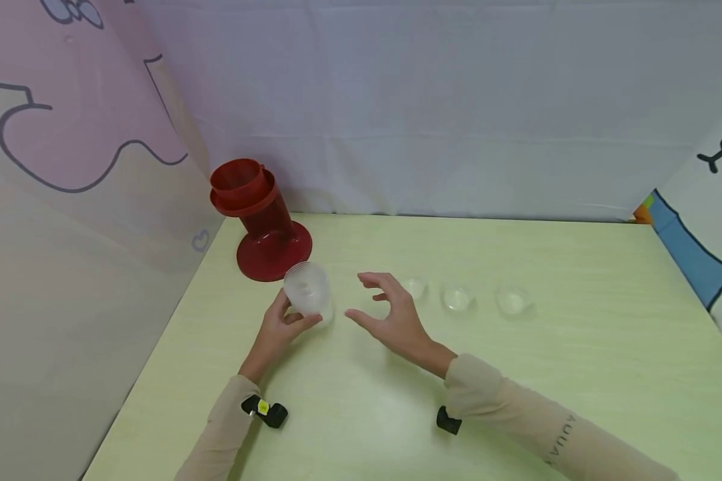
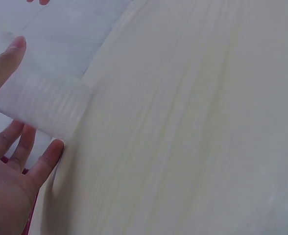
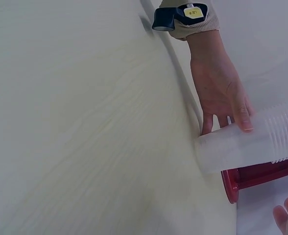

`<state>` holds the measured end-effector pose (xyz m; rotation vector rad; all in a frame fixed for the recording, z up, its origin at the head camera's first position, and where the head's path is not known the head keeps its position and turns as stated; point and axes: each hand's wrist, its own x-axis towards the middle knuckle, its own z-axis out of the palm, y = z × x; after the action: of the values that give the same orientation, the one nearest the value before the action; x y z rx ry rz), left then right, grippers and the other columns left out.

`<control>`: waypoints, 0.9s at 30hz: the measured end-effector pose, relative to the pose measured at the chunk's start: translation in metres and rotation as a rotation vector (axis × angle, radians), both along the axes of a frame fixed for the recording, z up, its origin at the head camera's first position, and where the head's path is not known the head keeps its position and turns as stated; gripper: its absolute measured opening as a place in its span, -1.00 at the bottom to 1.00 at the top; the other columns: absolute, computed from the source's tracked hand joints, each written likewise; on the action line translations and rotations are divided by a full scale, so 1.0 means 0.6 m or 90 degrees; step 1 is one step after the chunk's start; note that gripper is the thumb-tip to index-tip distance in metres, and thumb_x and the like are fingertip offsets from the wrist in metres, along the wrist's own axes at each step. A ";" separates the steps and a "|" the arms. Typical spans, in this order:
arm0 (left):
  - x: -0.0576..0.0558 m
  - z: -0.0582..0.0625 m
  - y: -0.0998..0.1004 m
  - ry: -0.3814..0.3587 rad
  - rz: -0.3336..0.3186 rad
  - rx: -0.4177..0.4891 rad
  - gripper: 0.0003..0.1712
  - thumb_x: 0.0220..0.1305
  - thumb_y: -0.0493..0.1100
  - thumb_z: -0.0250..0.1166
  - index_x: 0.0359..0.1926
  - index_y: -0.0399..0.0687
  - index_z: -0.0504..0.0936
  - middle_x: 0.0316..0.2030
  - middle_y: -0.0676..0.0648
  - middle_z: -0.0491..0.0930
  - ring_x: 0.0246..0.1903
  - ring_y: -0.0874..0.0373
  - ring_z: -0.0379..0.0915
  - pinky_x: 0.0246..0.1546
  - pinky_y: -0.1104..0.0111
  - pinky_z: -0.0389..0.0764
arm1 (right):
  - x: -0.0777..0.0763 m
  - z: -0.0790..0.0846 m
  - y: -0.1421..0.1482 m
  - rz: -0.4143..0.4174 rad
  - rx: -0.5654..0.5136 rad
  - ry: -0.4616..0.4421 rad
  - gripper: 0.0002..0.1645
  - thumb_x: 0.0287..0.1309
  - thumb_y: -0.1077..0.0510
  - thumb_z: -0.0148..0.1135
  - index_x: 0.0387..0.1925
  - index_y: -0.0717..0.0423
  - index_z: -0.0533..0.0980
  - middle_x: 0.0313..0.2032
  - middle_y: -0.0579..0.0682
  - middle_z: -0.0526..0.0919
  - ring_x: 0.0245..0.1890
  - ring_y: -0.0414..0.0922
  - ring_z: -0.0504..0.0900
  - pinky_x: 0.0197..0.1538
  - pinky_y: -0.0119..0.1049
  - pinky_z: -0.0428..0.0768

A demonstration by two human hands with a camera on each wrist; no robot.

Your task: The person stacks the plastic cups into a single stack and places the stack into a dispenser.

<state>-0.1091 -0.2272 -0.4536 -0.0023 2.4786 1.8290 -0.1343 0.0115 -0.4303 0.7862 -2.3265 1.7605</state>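
Note:
A stack of clear plastic cups (image 1: 307,284) stands at the left of the table, its ribbed rims showing in the right wrist view. My left hand (image 1: 281,329) grips the stack low on its side, thumb and fingers around it. Right of the stack, my right hand (image 1: 397,325) hovers with thumb and fingers spread in a curve, apart from the cups and holding nothing. Three clear round cups (image 1: 457,298) sit in a row on the table beyond and to the right of that hand; the leftmost cup (image 1: 416,288) is partly behind it.
Behind the stack, at the table's back left, stands a red holder (image 1: 271,234) with a round base and a wide open top. White cloth (image 1: 433,113) hangs along the table's back edge. A printed cloth (image 1: 72,267) borders the left side.

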 end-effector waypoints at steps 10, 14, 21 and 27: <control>0.000 -0.004 0.000 -0.008 0.005 -0.008 -0.06 0.09 -0.11 0.43 0.40 0.13 0.10 0.27 -0.07 0.28 0.13 -0.09 0.37 0.09 0.13 0.48 | 0.009 -0.010 0.005 -0.005 -0.034 -0.019 -0.32 -0.04 0.09 0.47 0.15 -0.01 0.41 0.07 -0.14 0.49 0.07 -0.07 0.47 0.01 0.01 0.55; -0.008 -0.025 -0.009 -0.008 0.009 0.000 -0.05 0.05 -0.04 0.45 0.39 0.21 0.11 0.27 -0.03 0.28 0.10 -0.08 0.41 0.08 0.13 0.49 | 0.013 -0.012 0.008 -0.015 -0.038 -0.029 -0.32 -0.05 0.11 0.48 0.14 -0.02 0.41 0.06 -0.15 0.50 0.07 -0.05 0.47 0.02 -0.02 0.55; -0.018 -0.049 -0.017 -0.014 0.010 0.007 -0.02 0.03 0.01 0.46 0.40 0.28 0.09 0.27 -0.02 0.29 0.04 -0.08 0.46 0.07 0.14 0.50 | 0.019 -0.025 0.020 -0.030 -0.026 -0.039 -0.28 -0.08 0.12 0.49 0.15 0.04 0.39 0.07 -0.09 0.50 0.08 0.00 0.46 0.03 -0.04 0.54; -0.020 -0.059 -0.021 -0.002 0.013 0.002 -0.01 -0.01 0.08 0.47 0.38 0.32 0.11 0.25 0.00 0.30 0.00 -0.05 0.49 0.03 0.18 0.53 | 0.025 -0.034 0.029 -0.050 -0.019 -0.054 -0.28 -0.06 0.08 0.48 0.16 -0.01 0.37 0.07 -0.12 0.49 0.08 -0.01 0.46 0.04 -0.03 0.54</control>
<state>-0.1211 -0.2400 -0.4893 -0.0304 2.4829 1.8395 -0.1194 0.0287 -0.4506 0.6185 -2.3432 1.8259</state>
